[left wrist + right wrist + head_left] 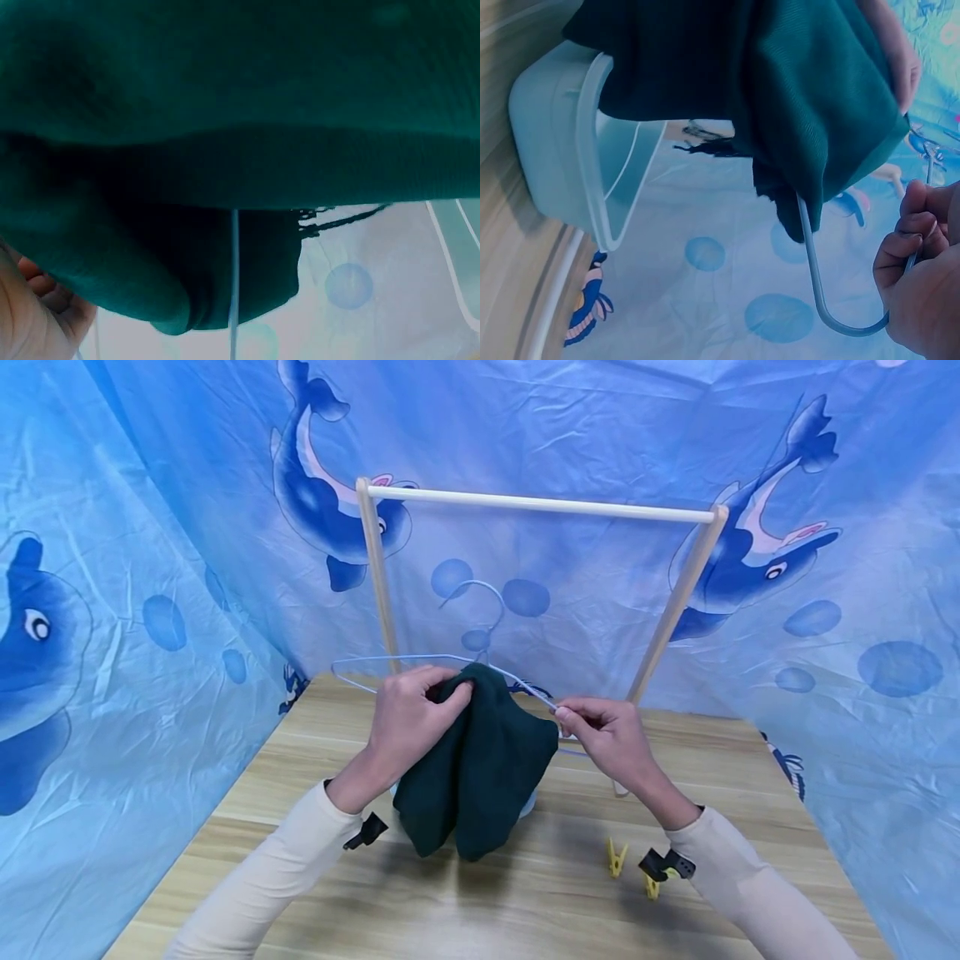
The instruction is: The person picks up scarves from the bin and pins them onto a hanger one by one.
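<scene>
My left grip (415,710) pinches a dark green cloth (498,768) by its gathered top between thumb and fingers, just beside the neck of a wire hanger (427,657). My right grip (607,735) grasps the hanger's right sloping arm, I judge to steady the frame while the fabric's weight drags on it. Both are up over the middle of the counter (712,777), so the cloth's lower part droops in front. The wire runs in beneath the cloth; how far it wraps the lower bar, I cannot tell.

The hook (501,602) points upward, free, below the rod of a drying rack (540,505) that stands along the counter's far edge, presumably there for clearance. A tub (555,142) sits under the cloth, mid-counter. Two yellow clothespins (616,857) (652,886) lie toward the near right corner, the second partly behind my wrist strap (666,865).

The cloth looks soft and matte, finely ribbed, falling in deep rounded folds. The hanger is thin, smooth, pale blue wire with rounded corners; the rack pairs wood-coloured uprights with a glossy white rod; the tub is smooth mint, apparently plastic, with a flared rim.
</scene>
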`<state>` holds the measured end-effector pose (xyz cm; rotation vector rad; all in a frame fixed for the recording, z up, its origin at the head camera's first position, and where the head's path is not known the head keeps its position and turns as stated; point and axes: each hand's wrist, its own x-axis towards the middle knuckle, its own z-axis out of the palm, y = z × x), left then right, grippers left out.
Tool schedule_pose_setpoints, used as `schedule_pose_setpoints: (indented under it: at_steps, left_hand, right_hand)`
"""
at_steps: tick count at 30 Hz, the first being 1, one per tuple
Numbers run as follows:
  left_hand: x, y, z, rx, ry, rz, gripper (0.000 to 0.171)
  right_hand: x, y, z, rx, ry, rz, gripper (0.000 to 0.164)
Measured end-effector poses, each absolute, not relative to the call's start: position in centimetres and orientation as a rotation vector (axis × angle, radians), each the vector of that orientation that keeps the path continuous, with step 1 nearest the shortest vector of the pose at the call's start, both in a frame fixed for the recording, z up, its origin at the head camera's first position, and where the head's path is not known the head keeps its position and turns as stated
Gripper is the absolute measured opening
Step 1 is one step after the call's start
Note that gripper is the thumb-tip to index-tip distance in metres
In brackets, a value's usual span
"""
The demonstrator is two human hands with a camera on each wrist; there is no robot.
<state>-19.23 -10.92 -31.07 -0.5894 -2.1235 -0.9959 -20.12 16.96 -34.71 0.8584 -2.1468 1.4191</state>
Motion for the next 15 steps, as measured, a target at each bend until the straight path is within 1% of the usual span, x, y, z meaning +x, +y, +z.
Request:
schedule_pose_setpoints:
  at_steps: [5,9,15]
  left_hand:
    - [-19.6,-10.7,-31.1,-0.527,-2.274,-1.027,0.019]
    - [-20.4,-10.9,-30.9,-0.479,-2.426,-1.036,0.022]
    - [-22.6,-11.6,-31.2,-0.531,-2.577,-1.014,0.023]
  right_hand:
    - [-19.5,16.6,-34.4,0.879,-2.133,1.42,0.013]
    - [-19.1,16.3,-34.3,0.897,-2.131,1.421,0.012]
    - [-18.8,16.2,-34.4,0.934,-2.121,1.437,0.015]
